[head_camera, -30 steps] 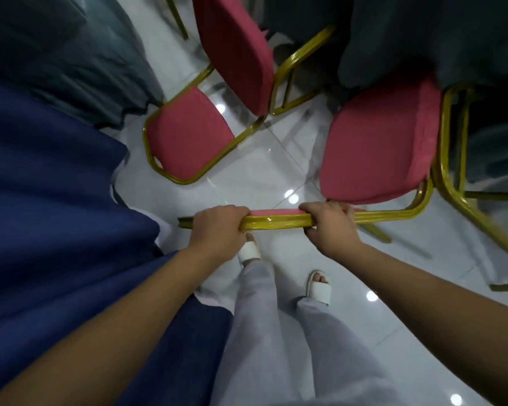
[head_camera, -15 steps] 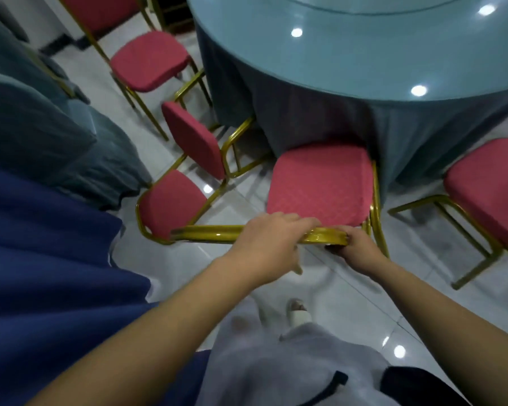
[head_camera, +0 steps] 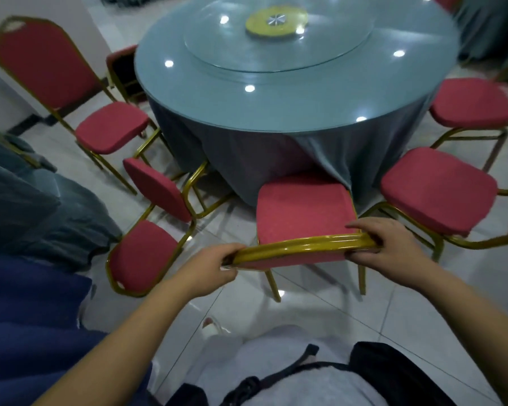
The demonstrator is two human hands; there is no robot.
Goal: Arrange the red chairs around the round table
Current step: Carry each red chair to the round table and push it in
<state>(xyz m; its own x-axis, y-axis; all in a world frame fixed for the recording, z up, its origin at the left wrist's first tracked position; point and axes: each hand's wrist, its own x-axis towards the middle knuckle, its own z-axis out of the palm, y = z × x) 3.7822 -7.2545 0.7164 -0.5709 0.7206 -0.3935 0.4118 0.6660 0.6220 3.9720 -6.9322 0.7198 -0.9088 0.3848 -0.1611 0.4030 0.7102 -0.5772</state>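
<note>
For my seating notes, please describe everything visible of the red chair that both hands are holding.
The held chair has a red padded seat and a glossy gold frame that seems metal. It is upright, seen from behind and above, its seat facing the round table, front edge meeting the hanging blue-grey cloth. Two rear legs appear to stand on the tiled floor. The left hand and the right hand grip the curved top bar of its back, one at each end.

Glossy white floor tiles (head_camera: 320, 317), teal cloth (head_camera: 41, 206) at left, perhaps draping furniture, dark blue fabric (head_camera: 27, 317) nearer.
</note>
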